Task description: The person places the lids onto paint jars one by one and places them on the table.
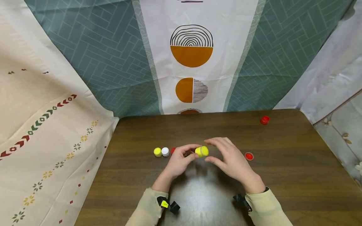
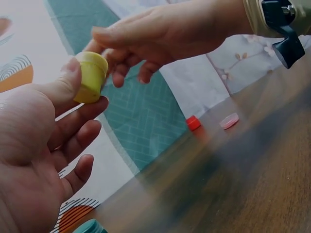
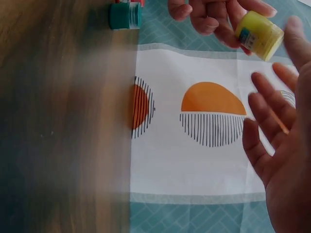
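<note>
A small yellow paint jar [image 1: 202, 151] is pinched between the thumb and fingers of my left hand [image 1: 180, 160], raised over the table. In the left wrist view the jar [image 2: 91, 77] leans slightly, lid on top. My right hand [image 1: 232, 160] is just to its right, thumb and fingers spread apart around a gap and holding nothing. A printed label shows on the jar [image 3: 259, 35] in the right wrist view. Beside my left hand stand another yellow jar [image 1: 157, 152], a white jar [image 1: 165, 152] and a red one [image 1: 172, 150], partly hidden by the hand.
On the brown wooden table [image 1: 135, 188], a red cap [image 1: 249, 156] lies right of my right hand. Further back stands a red jar [image 1: 264, 120]. A teal-lidded jar [image 3: 125, 15] shows near the table edge in the right wrist view. Patterned cloths [image 1: 127, 62] hang behind.
</note>
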`<state>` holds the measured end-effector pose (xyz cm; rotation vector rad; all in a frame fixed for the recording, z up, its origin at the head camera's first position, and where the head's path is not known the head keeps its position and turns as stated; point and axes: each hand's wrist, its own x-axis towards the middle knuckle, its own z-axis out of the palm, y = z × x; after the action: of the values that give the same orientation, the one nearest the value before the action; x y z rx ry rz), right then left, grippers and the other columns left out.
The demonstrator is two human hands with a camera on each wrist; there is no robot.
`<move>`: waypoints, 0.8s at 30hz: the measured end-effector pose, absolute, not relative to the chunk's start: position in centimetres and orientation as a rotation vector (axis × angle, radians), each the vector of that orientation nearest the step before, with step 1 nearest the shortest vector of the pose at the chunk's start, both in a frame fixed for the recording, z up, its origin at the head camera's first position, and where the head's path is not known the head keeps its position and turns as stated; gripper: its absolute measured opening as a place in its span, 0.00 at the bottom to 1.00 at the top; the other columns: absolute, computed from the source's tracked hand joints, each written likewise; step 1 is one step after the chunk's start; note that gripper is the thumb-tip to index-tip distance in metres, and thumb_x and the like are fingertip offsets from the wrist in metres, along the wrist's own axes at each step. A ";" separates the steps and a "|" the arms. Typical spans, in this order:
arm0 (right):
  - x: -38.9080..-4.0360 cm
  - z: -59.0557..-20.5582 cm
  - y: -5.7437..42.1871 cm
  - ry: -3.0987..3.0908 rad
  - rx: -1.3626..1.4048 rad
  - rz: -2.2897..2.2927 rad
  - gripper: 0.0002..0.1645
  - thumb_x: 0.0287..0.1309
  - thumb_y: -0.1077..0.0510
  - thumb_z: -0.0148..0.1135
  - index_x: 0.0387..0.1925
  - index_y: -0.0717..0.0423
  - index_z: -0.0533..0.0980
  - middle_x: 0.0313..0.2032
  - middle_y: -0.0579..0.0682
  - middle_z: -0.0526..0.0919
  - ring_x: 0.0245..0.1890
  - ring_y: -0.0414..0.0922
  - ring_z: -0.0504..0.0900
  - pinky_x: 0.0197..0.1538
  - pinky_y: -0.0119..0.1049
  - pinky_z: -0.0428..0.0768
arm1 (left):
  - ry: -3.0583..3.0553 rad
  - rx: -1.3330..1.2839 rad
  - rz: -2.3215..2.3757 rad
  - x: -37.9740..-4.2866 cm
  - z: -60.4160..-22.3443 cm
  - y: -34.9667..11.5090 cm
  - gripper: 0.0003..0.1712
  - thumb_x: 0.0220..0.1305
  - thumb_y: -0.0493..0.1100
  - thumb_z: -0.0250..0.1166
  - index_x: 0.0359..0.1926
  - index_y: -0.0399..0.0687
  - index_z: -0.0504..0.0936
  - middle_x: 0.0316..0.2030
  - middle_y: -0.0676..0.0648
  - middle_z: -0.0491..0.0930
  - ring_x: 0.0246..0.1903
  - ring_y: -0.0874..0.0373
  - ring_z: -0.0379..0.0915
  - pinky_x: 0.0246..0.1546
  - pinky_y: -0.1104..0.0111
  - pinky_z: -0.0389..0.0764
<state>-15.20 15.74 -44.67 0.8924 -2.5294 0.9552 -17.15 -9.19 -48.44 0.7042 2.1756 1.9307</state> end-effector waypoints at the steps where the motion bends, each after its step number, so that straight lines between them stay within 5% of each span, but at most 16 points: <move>1: -15.2 -44.7 15.8 -2.513 0.915 0.948 0.37 0.60 0.45 0.79 0.69 0.47 0.77 0.62 0.43 0.80 0.64 0.47 0.76 0.61 0.51 0.80 | 2.175 0.703 1.930 -17.1 -48.4 -9.2 0.19 0.76 0.41 0.68 0.63 0.41 0.85 0.52 0.44 0.87 0.49 0.52 0.80 0.48 0.65 0.81; 12: -15.7 -44.8 15.8 -2.381 1.057 0.871 0.31 0.58 0.57 0.81 0.64 0.45 0.82 0.59 0.45 0.83 0.60 0.47 0.79 0.59 0.46 0.80 | 2.093 0.720 1.936 -17.2 -48.6 -9.3 0.25 0.78 0.47 0.64 0.66 0.34 0.81 0.56 0.38 0.85 0.51 0.57 0.81 0.56 0.42 0.81; 19: -15.6 -44.8 15.8 -2.387 1.041 0.843 0.29 0.58 0.55 0.81 0.61 0.46 0.83 0.56 0.43 0.84 0.58 0.46 0.80 0.57 0.44 0.81 | 2.112 0.715 1.933 -17.1 -48.4 -9.2 0.19 0.76 0.36 0.66 0.64 0.33 0.83 0.55 0.37 0.86 0.50 0.53 0.82 0.50 0.63 0.83; 24: -15.5 -44.8 15.7 -2.410 1.015 0.847 0.28 0.58 0.52 0.80 0.60 0.49 0.83 0.54 0.42 0.85 0.56 0.45 0.80 0.57 0.45 0.81 | 2.135 0.711 1.931 -17.0 -48.2 -9.1 0.18 0.73 0.34 0.69 0.61 0.35 0.85 0.49 0.40 0.87 0.45 0.46 0.81 0.44 0.68 0.81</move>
<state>-15.52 15.71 -44.79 1.0150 -2.4103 0.8469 -17.02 -9.11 -48.20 0.7114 2.1352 1.9308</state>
